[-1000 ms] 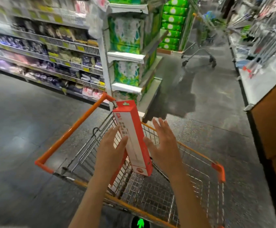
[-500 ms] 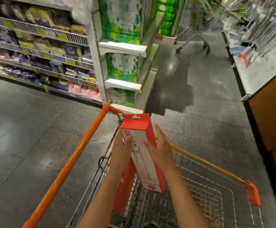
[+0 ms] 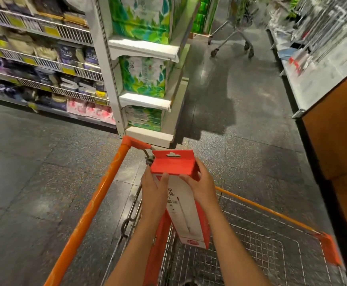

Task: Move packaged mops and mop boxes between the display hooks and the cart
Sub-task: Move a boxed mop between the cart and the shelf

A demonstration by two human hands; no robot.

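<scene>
A long red and white mop box [image 3: 181, 205] stands nearly upright over the left part of the orange-rimmed wire cart [image 3: 98, 203]. Its red top flap with a hang hole faces me. My left hand [image 3: 154, 189] grips the box's left side just below the flap, thumb on the white front. On the right side, my right hand [image 3: 200, 184] holds the upper corner, fingers wrapped behind it. Another red box stands partly hidden behind my left forearm inside the cart.
A white end shelf [image 3: 145, 98] with green packs stands right beyond the cart's front corner. Wire shelves of goods [image 3: 44, 65] line the left aisle. Another cart [image 3: 232, 32] stands far back. A display with hanging mops [image 3: 321, 38] and an orange panel [image 3: 337, 129] flank the right.
Both hands went from open beside the box to gripping it near its top. The box has come closer and stands more upright, and the view has dropped nearer the cart.
</scene>
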